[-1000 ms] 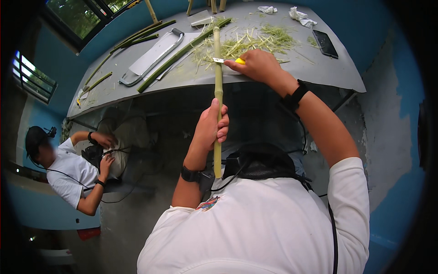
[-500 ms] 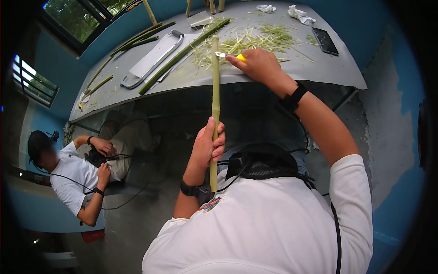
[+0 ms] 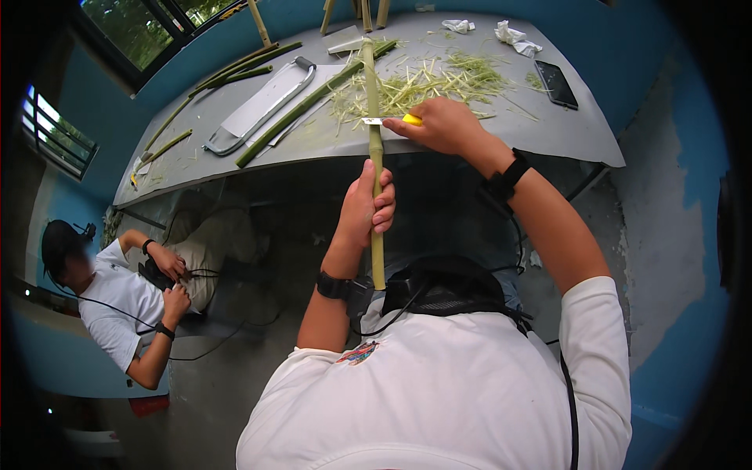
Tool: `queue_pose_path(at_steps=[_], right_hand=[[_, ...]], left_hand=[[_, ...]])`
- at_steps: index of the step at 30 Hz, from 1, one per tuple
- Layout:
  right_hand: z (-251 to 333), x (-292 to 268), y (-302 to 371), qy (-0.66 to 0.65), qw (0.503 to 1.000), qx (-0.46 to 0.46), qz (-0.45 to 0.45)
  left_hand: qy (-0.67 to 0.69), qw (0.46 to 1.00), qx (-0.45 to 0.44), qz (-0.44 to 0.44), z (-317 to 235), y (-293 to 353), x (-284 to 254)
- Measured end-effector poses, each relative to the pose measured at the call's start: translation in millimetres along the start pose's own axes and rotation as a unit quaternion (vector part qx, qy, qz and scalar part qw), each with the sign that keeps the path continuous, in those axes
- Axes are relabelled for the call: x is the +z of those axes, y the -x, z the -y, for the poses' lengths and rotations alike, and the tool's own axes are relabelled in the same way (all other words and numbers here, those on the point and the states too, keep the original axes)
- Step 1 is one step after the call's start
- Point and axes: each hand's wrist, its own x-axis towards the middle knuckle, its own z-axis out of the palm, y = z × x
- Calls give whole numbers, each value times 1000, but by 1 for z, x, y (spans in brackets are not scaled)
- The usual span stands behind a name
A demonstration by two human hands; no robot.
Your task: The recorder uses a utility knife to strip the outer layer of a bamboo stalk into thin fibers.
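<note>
My left hand (image 3: 368,205) is closed round the lower part of a pale green bamboo stick (image 3: 372,86), which points away from me with its far end over the table. In my right hand (image 3: 445,125) is a utility knife (image 3: 412,120) with a yellow handle. Its blade lies across the stick, just beyond the joint above my left hand. Most of the handle is hidden in my fingers. Thin bamboo shavings (image 3: 446,82) lie heaped on the table beside the stick.
The grey table (image 3: 188,168) carries a hacksaw (image 3: 262,113), a thick green bamboo pole (image 3: 305,110), thinner poles (image 3: 243,72), a black phone (image 3: 557,84) and crumpled tissues (image 3: 517,37). To my left sits a co-worker (image 3: 129,294) in a white shirt.
My left hand has pushed the stick away from me, farther over the table. The knife blade has come down the stick toward me, closer to the joint.
</note>
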Motion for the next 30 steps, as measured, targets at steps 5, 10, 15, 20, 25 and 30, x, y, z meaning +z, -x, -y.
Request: queue_pose_path(at_steps=[5,10,15,20,25,30], right_hand=[[1,4,5,18,1000,-16,-16],[-1,11,-2,20,997,-6,-68],[-4,20,-5,47,994,32,-89],[-3,23,-1,30,993,12,-117],[8,11,5,0,998,-12,-65],[7,10,4,3,996,-58,-71]], left_hand=[[15,1000,-1,-11,8,7,0],[47,999,-27,-2,14,31,5],[65,997,-49,1,19,61,2],[54,997,-45,-14,20,68,-9],[33,999,-27,-23,6,42,-13],[-20,999,-9,-28,-4,9,-12]])
